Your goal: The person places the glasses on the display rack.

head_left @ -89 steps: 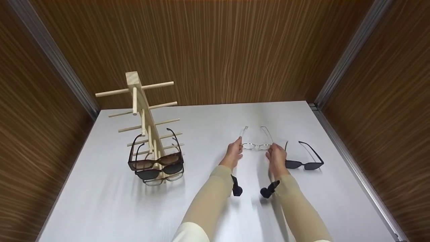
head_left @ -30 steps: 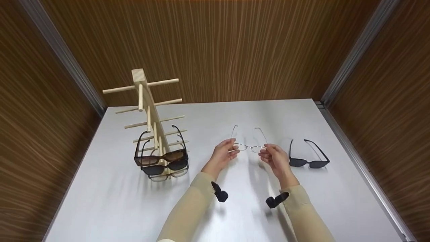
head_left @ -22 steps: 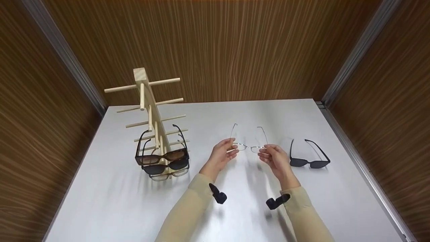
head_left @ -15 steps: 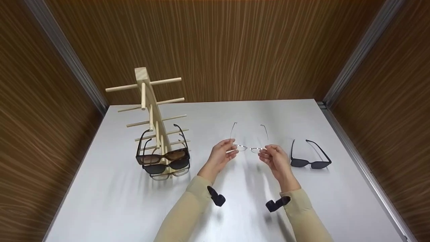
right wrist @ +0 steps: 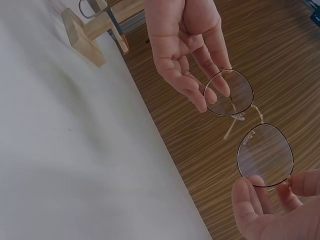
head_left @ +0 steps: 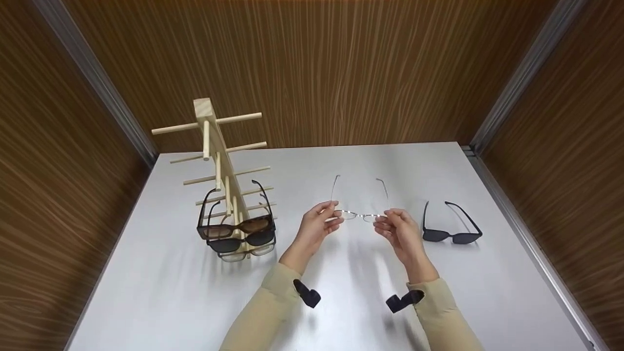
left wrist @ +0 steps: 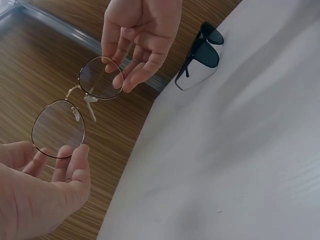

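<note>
Thin metal-rimmed eyeglasses (head_left: 360, 215) with round clear lenses are held level between the two hands, temples unfolded and pointing away. The left hand (head_left: 314, 226) pinches them at one end of the frame, and the right hand (head_left: 403, 236) pinches the other end. In the left wrist view the clear lens (left wrist: 57, 129) nearest the left fingertips shows its dark rim. The right wrist view shows the lens (right wrist: 265, 156) beside the right fingers. To the right of the right hand, black sunglasses (head_left: 464, 238) lie on the table with their temples open.
A wooden rack (head_left: 203, 108) with pegs stands at left. Tortoiseshell sunglasses (head_left: 257, 224), dark-lensed sunglasses (head_left: 224, 245) and clear eyeglasses (head_left: 233, 257) hang low on it. Wood-grain panels (head_left: 312, 73) border the white table (head_left: 161, 302) at the back and sides.
Since three seconds ago both hands have brought the eyeglasses a little to the left, and the forearms have spread apart. During the last second the hands move only slightly; the grip stays the same.
</note>
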Action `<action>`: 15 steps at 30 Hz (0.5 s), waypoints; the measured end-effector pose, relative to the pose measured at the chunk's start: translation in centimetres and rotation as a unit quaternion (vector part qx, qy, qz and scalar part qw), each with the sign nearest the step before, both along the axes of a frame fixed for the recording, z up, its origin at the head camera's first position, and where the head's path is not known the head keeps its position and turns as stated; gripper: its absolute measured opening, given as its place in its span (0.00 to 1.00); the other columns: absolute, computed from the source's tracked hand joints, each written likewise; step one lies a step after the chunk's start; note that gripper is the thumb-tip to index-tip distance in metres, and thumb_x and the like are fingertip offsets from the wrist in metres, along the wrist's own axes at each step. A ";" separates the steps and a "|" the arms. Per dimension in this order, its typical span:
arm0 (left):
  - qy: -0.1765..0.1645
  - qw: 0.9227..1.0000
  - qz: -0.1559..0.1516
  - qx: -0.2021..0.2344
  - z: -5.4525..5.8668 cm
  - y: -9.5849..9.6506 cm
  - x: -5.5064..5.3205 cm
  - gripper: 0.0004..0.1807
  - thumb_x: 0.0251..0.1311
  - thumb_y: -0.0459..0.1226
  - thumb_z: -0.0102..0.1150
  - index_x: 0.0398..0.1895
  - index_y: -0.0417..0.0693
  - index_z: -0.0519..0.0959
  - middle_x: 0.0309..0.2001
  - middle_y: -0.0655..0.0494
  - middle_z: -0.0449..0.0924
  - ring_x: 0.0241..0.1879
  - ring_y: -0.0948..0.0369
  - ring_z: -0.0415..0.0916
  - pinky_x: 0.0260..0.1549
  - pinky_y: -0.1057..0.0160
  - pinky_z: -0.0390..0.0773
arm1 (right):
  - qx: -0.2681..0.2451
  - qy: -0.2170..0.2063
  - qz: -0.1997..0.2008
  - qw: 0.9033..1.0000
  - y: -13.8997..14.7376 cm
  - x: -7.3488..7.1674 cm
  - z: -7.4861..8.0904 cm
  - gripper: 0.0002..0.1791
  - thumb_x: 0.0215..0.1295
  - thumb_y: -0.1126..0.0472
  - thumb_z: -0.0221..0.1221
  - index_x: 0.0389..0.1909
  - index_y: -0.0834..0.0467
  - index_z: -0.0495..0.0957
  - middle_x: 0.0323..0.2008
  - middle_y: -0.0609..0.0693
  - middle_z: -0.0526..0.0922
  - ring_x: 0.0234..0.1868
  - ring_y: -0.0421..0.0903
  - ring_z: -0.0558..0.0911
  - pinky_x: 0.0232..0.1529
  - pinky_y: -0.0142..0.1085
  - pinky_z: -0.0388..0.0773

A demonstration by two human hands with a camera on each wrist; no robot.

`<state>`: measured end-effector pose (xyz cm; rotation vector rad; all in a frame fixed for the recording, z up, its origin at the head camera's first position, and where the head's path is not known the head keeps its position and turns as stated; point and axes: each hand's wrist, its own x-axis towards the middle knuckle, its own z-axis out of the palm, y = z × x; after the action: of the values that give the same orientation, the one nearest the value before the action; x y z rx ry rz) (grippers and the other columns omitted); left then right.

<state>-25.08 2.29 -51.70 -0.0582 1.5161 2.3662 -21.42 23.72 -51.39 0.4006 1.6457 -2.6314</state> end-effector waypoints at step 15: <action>0.038 0.999 -0.006 -0.020 1.8 -1.9 2.7 0.18 0.67 0.40 0.51 0.55 0.39 0.72 0.40 0.46 0.77 0.42 0.52 0.80 0.41 0.61 0.78 | -0.037 0.015 0.060 0.997 -0.4 1.9 1.5 0.08 0.71 0.67 0.46 0.42 0.67 0.72 0.36 0.59 0.79 0.38 0.52 0.81 0.49 0.44 0.75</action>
<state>-22.38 0.34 -49.89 0.0305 1.5948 2.3532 -19.56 23.31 -49.89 0.2520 1.5219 -2.6128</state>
